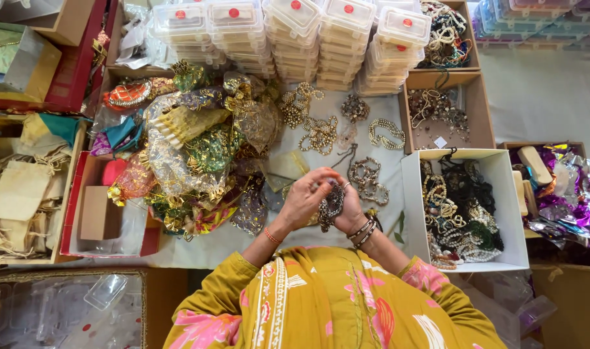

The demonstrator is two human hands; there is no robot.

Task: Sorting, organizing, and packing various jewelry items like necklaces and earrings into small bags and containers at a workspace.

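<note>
My left hand (303, 197) and my right hand (348, 205) meet over the white cloth-covered table (243, 242), just in front of my yellow patterned tunic (321, 304). Between them I hold a dark, silvery beaded bracelet bundle (331, 205); my left fingers (317, 184) curl over its top and pinch it, while my right hand cups it from the side, fingers closed round the beads. A thin orange thread band (272, 236) sits on my left wrist, and dark metal bangles (363, 231) ring my right wrist.

Just beyond my hands lies a coiled pearl-and-crystal bracelet (365, 178) on the cloth, with more loose beaded bracelets (319, 134) further up. To my left is a heap of shiny gold and green organza pouches (198, 152). To my right stands a white cardboard box (511, 213) full of tangled pearl and black bead jewellery, close to my right elbow. Behind it a brown cardboard tray (479, 106) holds more jewellery. Along the far edge of the table rise stacks of clear plastic boxes with red dots (295, 39). A red open box (78, 213) rests at the left, beside cream cloth drawstring bags (17, 194)
</note>
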